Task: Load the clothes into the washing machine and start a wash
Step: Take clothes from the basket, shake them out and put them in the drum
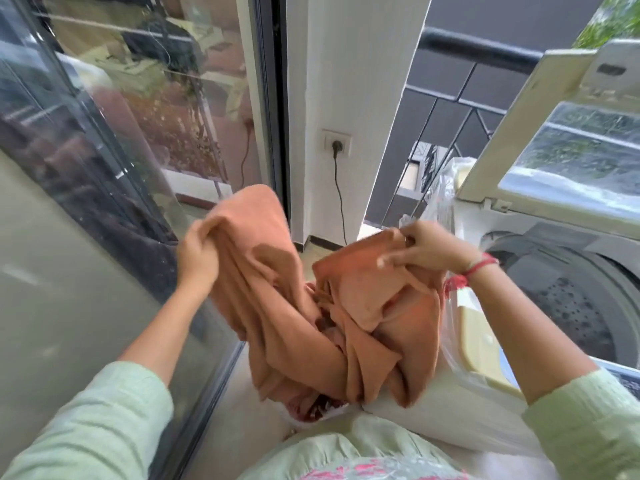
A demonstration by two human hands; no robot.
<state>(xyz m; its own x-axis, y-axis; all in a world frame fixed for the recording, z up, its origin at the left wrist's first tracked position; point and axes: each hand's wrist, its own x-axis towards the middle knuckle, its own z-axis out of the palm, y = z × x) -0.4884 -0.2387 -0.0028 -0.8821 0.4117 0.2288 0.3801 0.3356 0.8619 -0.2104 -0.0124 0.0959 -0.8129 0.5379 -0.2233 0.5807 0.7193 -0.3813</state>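
Observation:
A large orange garment (277, 299) hangs bunched between both hands at the centre of the head view. My left hand (197, 254) grips its left edge, raised near the glass door. My right hand (433, 251) pinches its other end, just left of the washing machine (485, 327). The top-loading machine stands at the right with its lid (554, 133) raised and its dark drum (568, 299) exposed. More reddish clothes (311, 407) lie below the garment, mostly hidden by it.
A sliding glass door (138, 133) runs along the left. A white pillar (346, 98) with a socket and a plugged-in black cord (337, 147) stands ahead. A dark balcony railing (467, 46) is behind the machine. Clear plastic wrap (450, 344) covers the machine's left side.

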